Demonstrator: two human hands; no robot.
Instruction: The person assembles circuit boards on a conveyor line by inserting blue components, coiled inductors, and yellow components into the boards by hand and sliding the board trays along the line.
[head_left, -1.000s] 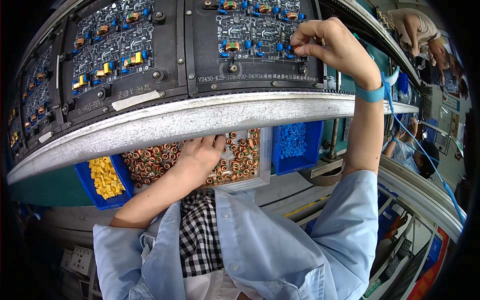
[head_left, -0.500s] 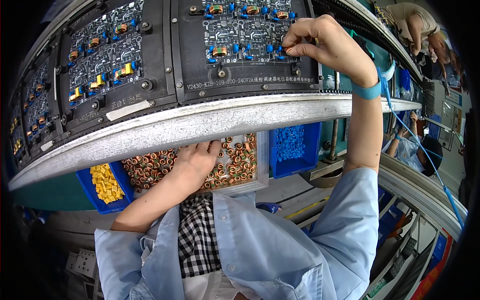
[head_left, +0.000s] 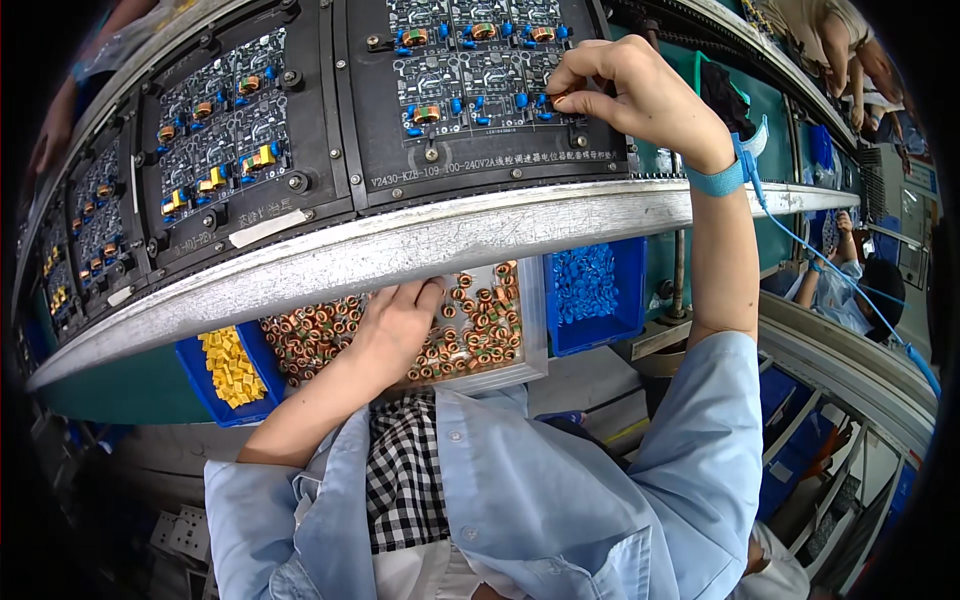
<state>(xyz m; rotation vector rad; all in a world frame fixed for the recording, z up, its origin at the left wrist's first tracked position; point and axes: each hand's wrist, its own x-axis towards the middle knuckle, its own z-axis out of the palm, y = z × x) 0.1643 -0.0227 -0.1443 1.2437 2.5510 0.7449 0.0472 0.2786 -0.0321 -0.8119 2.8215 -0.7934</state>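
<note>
My right hand is closed in a pinch at the right edge of a circuit board panel. Between thumb and fingertips sits a copper-wound toroidal coil, mostly covered by the fingers and low against the board. Other coils stand on the panel among blue disc parts, including a coil at lower left. Below the metal rail, my left hand rests over a clear box of loose ring coils. Its fingers reach forward, slightly apart; the rail hides their tips, and no held coil shows.
A blue bin of blue disc parts stands right of the coil box; another blue bin with yellow block parts is at left. The metal rail crosses before the black fixtures. A blue cord trails from my right wrist strap.
The view has shifted slightly, moving the panel a little left in the picture. My right hand keeps its pinch at the same board spot; my left hand stays over the coils.
</note>
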